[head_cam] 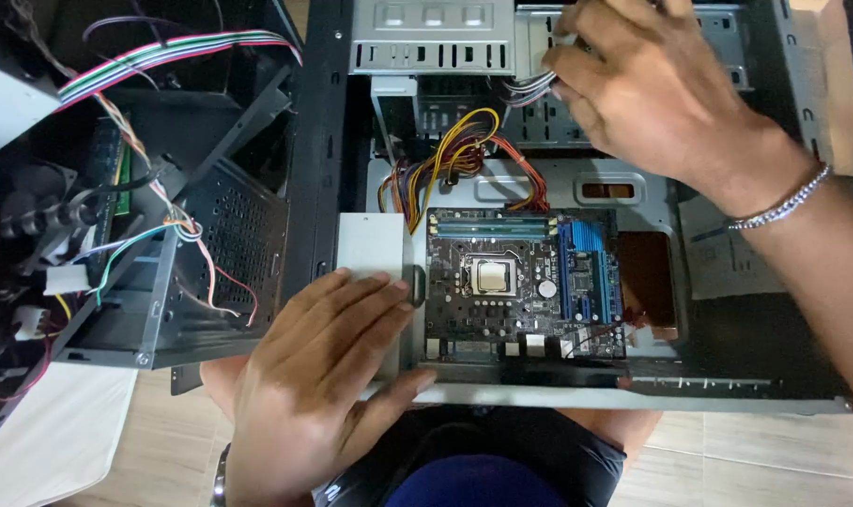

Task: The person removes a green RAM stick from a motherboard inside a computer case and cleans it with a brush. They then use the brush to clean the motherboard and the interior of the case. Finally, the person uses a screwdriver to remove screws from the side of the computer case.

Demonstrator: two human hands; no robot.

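Left hand (318,376): flat and open on the case (370,249) edge, gripping nothing.
Right hand (647,89): fingers closed on grey wires (530,89) (motherboard (525,286) below).

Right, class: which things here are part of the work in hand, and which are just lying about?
In hand:
left hand flat on the grey power supply
right hand pinching the grey cable bundle
open computer case
motherboard

Lying about:
second, stripped case
its loose coloured wires
white cloth
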